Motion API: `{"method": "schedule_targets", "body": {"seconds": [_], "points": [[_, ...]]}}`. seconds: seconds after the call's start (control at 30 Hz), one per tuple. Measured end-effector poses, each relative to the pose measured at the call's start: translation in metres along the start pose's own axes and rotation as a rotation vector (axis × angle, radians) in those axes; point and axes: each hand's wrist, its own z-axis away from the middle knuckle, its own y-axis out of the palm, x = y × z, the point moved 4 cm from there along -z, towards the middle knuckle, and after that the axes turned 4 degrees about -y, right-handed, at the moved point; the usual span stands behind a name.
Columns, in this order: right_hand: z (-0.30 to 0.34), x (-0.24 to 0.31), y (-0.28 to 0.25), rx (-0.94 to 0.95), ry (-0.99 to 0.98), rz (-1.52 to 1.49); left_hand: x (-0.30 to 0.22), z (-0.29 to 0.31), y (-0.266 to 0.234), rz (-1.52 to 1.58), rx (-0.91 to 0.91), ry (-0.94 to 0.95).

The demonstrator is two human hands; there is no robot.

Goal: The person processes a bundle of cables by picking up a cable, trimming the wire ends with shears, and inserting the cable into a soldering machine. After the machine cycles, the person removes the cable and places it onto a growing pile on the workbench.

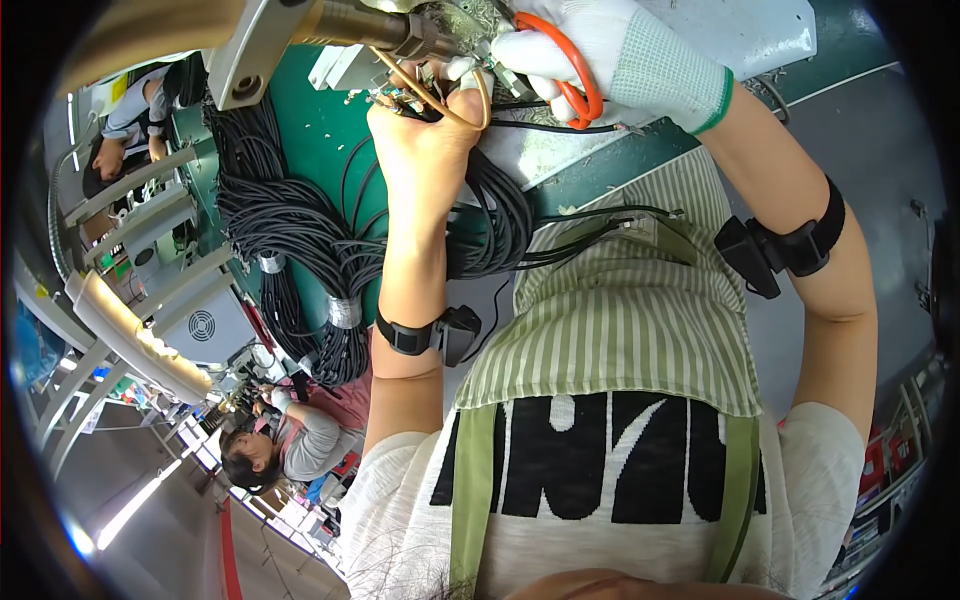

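Observation:
At the top, under the metal head of a bench machine (340, 28), my two hands work close together. My bare left hand (425, 135) is closed, its fingertips wrapped in white and pinching something small that I cannot make out. A tan loop (432, 100) curves across it. My right hand (630, 55), in a white glove with a green cuff, is also closed, with its fingertips against the machine's working area. An orange loop (575, 65) passes around its fingers; what they grip is hidden. Thin black cables (560, 128) run out beneath my hands.
Thick bundles of black cables (290, 215) lie on the green bench (330, 120) by my left forearm, tied with clear wrap (345, 312). Some cable ends cross my striped apron (610, 340). A light-coloured metal plate (740, 30) covered in scraps lies at right. Co-workers sit at left.

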Motion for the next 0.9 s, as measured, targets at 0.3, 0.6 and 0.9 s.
{"method": "schedule_targets", "body": {"seconds": [0.3, 0.6, 0.9], "points": [[-0.002, 0.007, -0.002, 0.026, -0.248, 0.050, -0.010, 0.013, 0.003, -0.159, -0.043, 0.093], [-0.005, 0.021, -0.008, 0.062, -0.324, 0.247, -0.027, 0.022, 0.008, -0.266, -0.061, 0.088], [0.002, 0.003, -0.004, 0.200, 0.452, -0.470, -0.032, 0.020, 0.010, -0.246, -0.034, 0.133]]}}
